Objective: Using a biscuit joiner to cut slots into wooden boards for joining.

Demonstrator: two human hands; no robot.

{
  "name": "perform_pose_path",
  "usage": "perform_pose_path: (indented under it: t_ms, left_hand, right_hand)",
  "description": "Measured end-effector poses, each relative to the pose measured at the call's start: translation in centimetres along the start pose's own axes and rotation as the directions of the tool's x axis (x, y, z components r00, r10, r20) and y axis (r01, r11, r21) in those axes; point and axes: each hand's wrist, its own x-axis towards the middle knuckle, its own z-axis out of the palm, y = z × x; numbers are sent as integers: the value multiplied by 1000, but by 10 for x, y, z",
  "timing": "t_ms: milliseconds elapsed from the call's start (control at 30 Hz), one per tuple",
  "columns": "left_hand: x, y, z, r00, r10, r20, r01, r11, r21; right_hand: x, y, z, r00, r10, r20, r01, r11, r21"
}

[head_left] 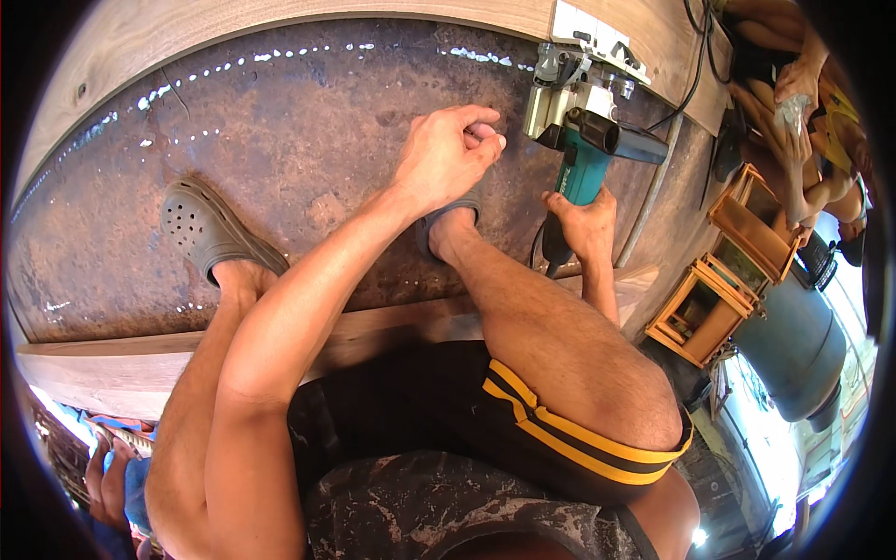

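Observation:
My right hand [588,224] is wrapped round the rear body of a teal plate joiner [584,168]. The tool's silver metal head and fence [588,56] rest at the edge of a wide wooden board [653,37] at the far side. My left hand [455,149] hovers left of the tool, its fingers loosely curled and apart, with nothing seen in them. Below it is the brown, stained work surface [308,121], marked with rows of white dabs.
My feet in clogs [210,229] stand on the brown surface. A second plank [121,373] runs beneath my legs. A black cord [693,89] trails at the upper right. Small wooden frames [700,313] and a grey-blue drum [793,345] stand at right. Another person's hands [798,93] show beyond.

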Motion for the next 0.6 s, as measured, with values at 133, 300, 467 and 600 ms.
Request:
perform_pose_path:
  t_ms: [133, 300, 467, 600]
  left_hand:
    - [-1, 2, -1, 1000, 5, -4, -5, 1000, -8]
    - [-1, 2, -1, 1000, 8, 3, -8, 1000, -10]
    - [3, 17, -10, 1000, 27, -13, -27, 1000, 7]
    - [19, 38, -17, 979, 193, -73, -184, 976, 114]
  right_hand:
    - [3, 6, 1, 1000, -14, -12, 14, 1000, 0]
    - [0, 2, -1, 1000, 1, -17, -1, 1000, 14]
    - [2, 4, 1, 999, -37, -25, 38, 999, 29]
    - [1, 6, -1, 999, -34, -31, 35, 998, 48]
